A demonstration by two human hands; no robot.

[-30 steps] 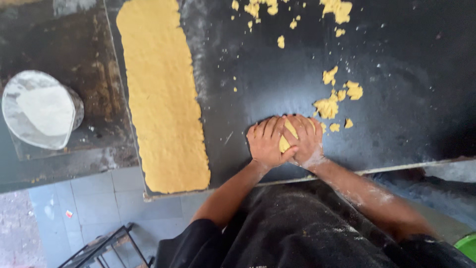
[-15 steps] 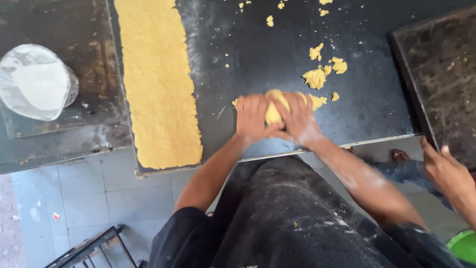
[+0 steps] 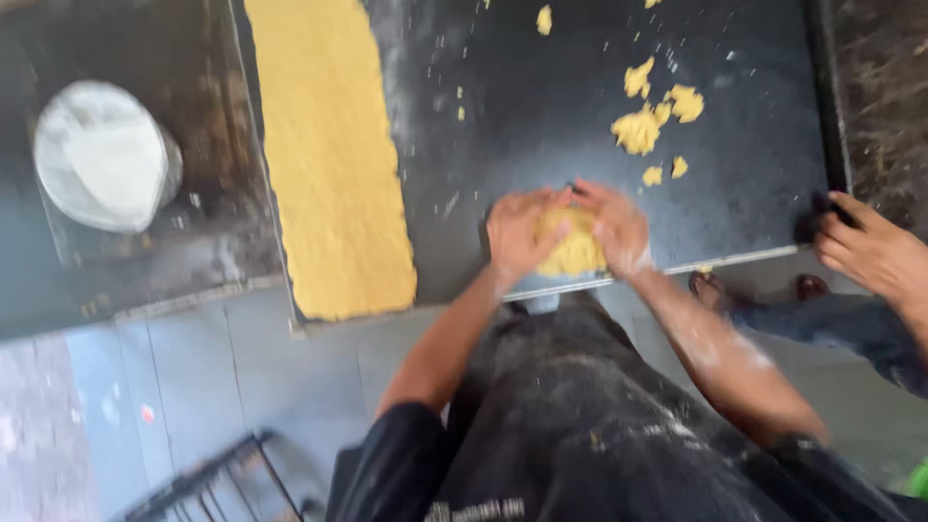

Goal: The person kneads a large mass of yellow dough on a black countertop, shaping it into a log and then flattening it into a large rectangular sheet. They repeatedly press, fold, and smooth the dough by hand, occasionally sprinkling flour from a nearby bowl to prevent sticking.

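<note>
Yellow dough gathered into a lump (image 3: 572, 246) between two hands at the near edge of a dark worktop (image 3: 541, 116).

The left hand (image 3: 520, 232) and right hand (image 3: 617, 224) cup the lump from both sides, fingers curved round it. Judged part-done: a long flattened, grainy dough strip (image 3: 329, 155) lies to the lump's left, while crumbly scraps (image 3: 650, 116) beyond it remain loose. A flour-filled bowl (image 3: 104, 155) sits farther left; another person's hand (image 3: 870, 251) rests at the slab's right edge.
</note>
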